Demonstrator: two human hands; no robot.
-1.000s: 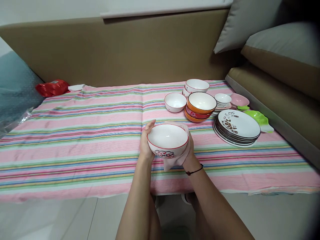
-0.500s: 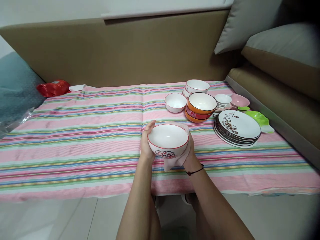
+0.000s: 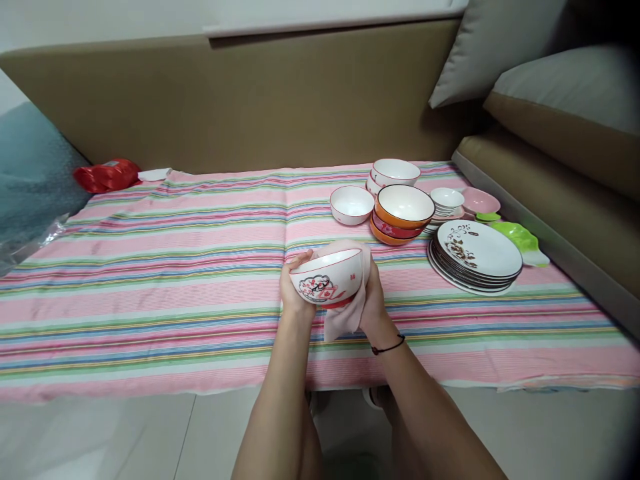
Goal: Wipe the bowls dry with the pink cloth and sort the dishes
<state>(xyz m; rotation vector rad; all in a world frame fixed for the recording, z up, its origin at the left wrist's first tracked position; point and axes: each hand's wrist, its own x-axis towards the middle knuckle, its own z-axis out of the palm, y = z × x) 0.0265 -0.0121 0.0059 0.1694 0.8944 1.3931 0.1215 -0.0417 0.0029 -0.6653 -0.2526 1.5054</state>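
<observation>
Tan padded panel runs along the back, couch cushions on the right, and a pink striped cloth covers the surface. Shiny red bundle sits far left, plate stack over right. Person's got a white floral bowl tilted just above the cloth's near half, left hand gripping one side, right hand pressing a pale rag against the other.

A soft pale-pink cloth is covering the right hand's fingers
The round, white, red-rimmed ceramic bowl is hiding part of the left hand; its 1 small red mark is appearing illegible. The left edge is cropping the teal fabric cushion.
</observation>
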